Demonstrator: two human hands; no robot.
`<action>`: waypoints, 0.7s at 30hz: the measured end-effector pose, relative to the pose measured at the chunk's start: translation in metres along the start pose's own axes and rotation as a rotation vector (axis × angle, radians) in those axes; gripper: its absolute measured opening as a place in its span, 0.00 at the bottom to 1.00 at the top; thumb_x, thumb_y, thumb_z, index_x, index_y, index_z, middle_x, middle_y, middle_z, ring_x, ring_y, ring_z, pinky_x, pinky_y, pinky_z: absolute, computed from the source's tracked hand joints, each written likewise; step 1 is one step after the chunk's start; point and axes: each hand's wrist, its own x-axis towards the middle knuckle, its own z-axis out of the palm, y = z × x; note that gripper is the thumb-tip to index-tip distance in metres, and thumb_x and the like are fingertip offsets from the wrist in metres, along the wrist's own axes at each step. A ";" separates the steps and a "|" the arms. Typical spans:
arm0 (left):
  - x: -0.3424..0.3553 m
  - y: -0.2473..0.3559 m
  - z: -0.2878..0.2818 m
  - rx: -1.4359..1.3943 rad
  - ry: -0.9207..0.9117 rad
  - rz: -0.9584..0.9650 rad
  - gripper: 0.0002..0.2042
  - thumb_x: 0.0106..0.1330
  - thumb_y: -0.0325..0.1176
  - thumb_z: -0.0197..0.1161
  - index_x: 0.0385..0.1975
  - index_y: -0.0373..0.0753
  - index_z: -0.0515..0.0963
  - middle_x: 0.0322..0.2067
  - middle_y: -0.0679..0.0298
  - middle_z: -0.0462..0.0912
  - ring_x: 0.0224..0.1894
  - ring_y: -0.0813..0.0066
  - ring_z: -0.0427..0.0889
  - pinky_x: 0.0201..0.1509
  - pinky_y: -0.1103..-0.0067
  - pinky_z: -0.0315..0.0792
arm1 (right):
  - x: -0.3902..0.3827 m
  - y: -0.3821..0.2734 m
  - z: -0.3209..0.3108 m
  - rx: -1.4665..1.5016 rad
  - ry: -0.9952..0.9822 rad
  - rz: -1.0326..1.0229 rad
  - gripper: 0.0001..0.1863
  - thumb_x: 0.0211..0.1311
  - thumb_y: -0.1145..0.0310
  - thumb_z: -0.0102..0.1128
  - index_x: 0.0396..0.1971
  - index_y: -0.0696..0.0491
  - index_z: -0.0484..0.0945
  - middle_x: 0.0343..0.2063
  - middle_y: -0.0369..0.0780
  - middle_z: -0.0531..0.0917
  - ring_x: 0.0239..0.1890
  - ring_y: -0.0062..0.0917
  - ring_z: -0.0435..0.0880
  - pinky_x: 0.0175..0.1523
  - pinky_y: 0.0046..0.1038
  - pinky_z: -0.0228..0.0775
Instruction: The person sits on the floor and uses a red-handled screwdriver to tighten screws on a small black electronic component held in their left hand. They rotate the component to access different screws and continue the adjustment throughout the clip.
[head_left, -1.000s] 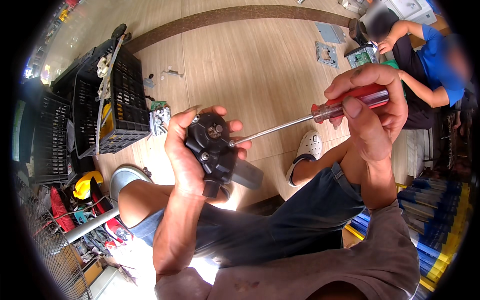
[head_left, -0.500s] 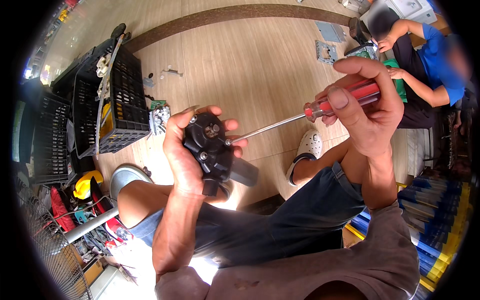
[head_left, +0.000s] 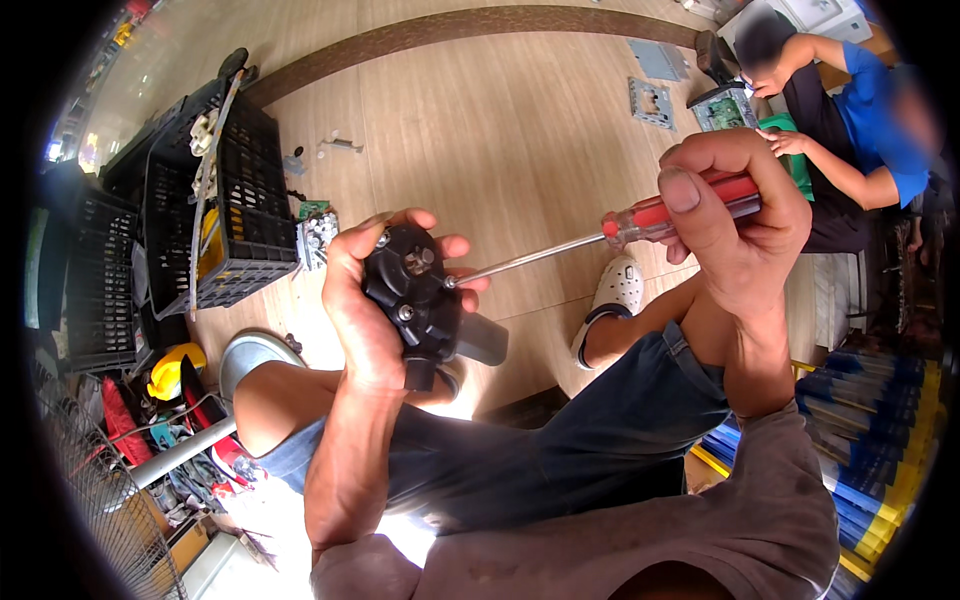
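A black plastic housing (head_left: 408,290) with several screws and a greyish translucent stub at its lower right rests in my left hand (head_left: 362,300), whose fingers wrap round its far side. My right hand (head_left: 740,220) is closed on the red clear-handled screwdriver (head_left: 655,218). The screwdriver's long metal shaft slants down to the left, and its tip meets a screw (head_left: 450,283) on the right side of the housing. Another screw (head_left: 405,313) shows nearer to me on its face. My palm hides the underside of the housing.
Black plastic crates (head_left: 245,200) stand at the left, with small metal parts (head_left: 318,235) beside them. Flat metal plates (head_left: 652,102) lie on the floor (head_left: 480,130) at the far right. Near them a person in a blue shirt (head_left: 868,125) handles a green circuit board (head_left: 728,110).
The housing and screwdriver have shifted slightly left. My right hand has dropped a little and its grip on the handle has turned, while the tip stays at the same screw.
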 end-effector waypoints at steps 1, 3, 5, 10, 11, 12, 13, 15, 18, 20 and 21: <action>0.000 0.000 0.001 0.000 -0.002 -0.002 0.24 0.65 0.55 0.50 0.44 0.38 0.77 0.34 0.50 0.84 0.31 0.47 0.85 0.33 0.63 0.79 | 0.001 -0.001 0.000 -0.008 0.005 -0.026 0.06 0.63 0.79 0.66 0.36 0.61 0.78 0.22 0.36 0.84 0.25 0.15 0.86 0.28 0.14 0.73; 0.001 0.000 0.002 -0.010 -0.002 -0.006 0.24 0.65 0.55 0.49 0.44 0.38 0.77 0.34 0.49 0.85 0.31 0.47 0.85 0.33 0.63 0.79 | 0.000 -0.002 0.000 -0.026 0.013 -0.026 0.06 0.62 0.80 0.67 0.37 0.61 0.78 0.23 0.36 0.85 0.27 0.17 0.87 0.30 0.15 0.74; -0.002 0.003 0.000 -0.008 0.002 0.009 0.24 0.65 0.55 0.49 0.44 0.38 0.77 0.34 0.49 0.85 0.31 0.47 0.85 0.33 0.63 0.79 | 0.000 -0.004 0.003 -0.023 0.023 -0.022 0.07 0.61 0.81 0.67 0.38 0.61 0.78 0.23 0.36 0.85 0.28 0.17 0.88 0.31 0.15 0.75; -0.001 0.005 0.000 -0.055 -0.012 -0.010 0.24 0.65 0.55 0.49 0.44 0.38 0.77 0.34 0.49 0.85 0.31 0.47 0.84 0.33 0.62 0.79 | -0.001 0.006 -0.002 -0.119 -0.012 -0.153 0.09 0.62 0.77 0.67 0.40 0.61 0.78 0.31 0.38 0.82 0.23 0.14 0.81 0.26 0.14 0.72; 0.000 0.005 0.000 -0.063 -0.021 -0.013 0.24 0.65 0.54 0.49 0.44 0.38 0.78 0.34 0.49 0.85 0.31 0.47 0.84 0.33 0.62 0.80 | -0.001 0.006 -0.003 -0.123 -0.021 -0.167 0.09 0.62 0.77 0.67 0.40 0.61 0.78 0.31 0.38 0.82 0.25 0.14 0.81 0.28 0.15 0.72; 0.000 0.005 0.000 -0.071 -0.031 -0.016 0.24 0.65 0.54 0.49 0.43 0.38 0.78 0.34 0.49 0.85 0.31 0.46 0.84 0.33 0.62 0.80 | 0.000 0.004 -0.004 -0.127 -0.024 -0.174 0.09 0.62 0.77 0.67 0.40 0.61 0.78 0.31 0.38 0.82 0.25 0.14 0.81 0.29 0.15 0.72; -0.001 0.005 0.000 -0.070 -0.028 -0.014 0.24 0.65 0.54 0.49 0.43 0.38 0.78 0.34 0.49 0.85 0.31 0.46 0.84 0.33 0.62 0.80 | 0.001 0.004 -0.004 -0.126 -0.030 -0.182 0.09 0.62 0.77 0.67 0.40 0.61 0.78 0.31 0.38 0.82 0.26 0.14 0.81 0.30 0.15 0.72; -0.001 0.005 -0.001 -0.090 -0.047 -0.022 0.24 0.65 0.54 0.49 0.43 0.38 0.78 0.35 0.48 0.85 0.31 0.46 0.84 0.33 0.61 0.80 | 0.003 0.003 -0.004 -0.112 -0.014 -0.177 0.11 0.59 0.80 0.69 0.40 0.61 0.79 0.27 0.36 0.84 0.28 0.15 0.86 0.32 0.14 0.74; -0.001 0.005 -0.001 -0.094 -0.048 -0.012 0.25 0.65 0.54 0.50 0.44 0.37 0.78 0.35 0.48 0.85 0.32 0.45 0.85 0.33 0.61 0.80 | 0.004 0.005 -0.008 -0.163 -0.043 -0.225 0.12 0.57 0.81 0.69 0.41 0.61 0.79 0.27 0.36 0.85 0.29 0.15 0.87 0.33 0.14 0.74; -0.001 0.006 0.000 -0.090 -0.057 -0.006 0.25 0.66 0.54 0.50 0.44 0.37 0.78 0.35 0.48 0.85 0.32 0.45 0.85 0.33 0.61 0.80 | 0.003 0.004 -0.011 -0.169 -0.055 -0.238 0.12 0.57 0.81 0.69 0.41 0.61 0.79 0.27 0.36 0.85 0.29 0.15 0.87 0.33 0.14 0.74; -0.001 0.006 0.000 -0.086 -0.064 -0.001 0.25 0.66 0.54 0.50 0.44 0.37 0.78 0.35 0.48 0.85 0.32 0.45 0.85 0.33 0.61 0.80 | 0.003 0.004 -0.011 -0.175 -0.066 -0.250 0.13 0.57 0.81 0.69 0.42 0.61 0.79 0.28 0.36 0.86 0.29 0.15 0.87 0.33 0.14 0.74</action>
